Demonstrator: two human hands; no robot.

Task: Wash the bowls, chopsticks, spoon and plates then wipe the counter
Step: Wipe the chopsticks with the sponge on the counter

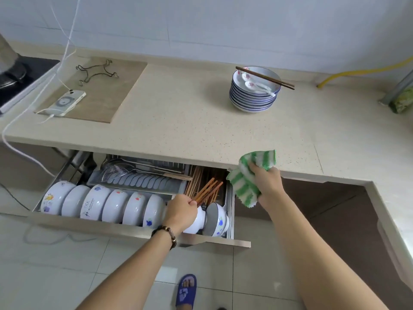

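Down in the open drawer [138,229], a bundle of reddish-brown chopsticks [209,190] fans out from the left hand [182,212], whose grip is curled tight around their ends, above a row of white flowered bowls [102,203] standing on edge. Just beside, the right hand [267,183] clutches a green-and-white striped cloth [248,180] at the desk [190,121] edge. Farther back stacked plates [253,97] carry spoons [257,85] and another chopstick pair [264,77].

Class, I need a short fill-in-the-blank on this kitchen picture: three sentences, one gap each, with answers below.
1. The left hand grips a bunch of ____ over the open drawer.
2. The right hand holds a green and white striped ____.
3. The stack of plates stands on the ____.

Answers: chopsticks; cloth; counter
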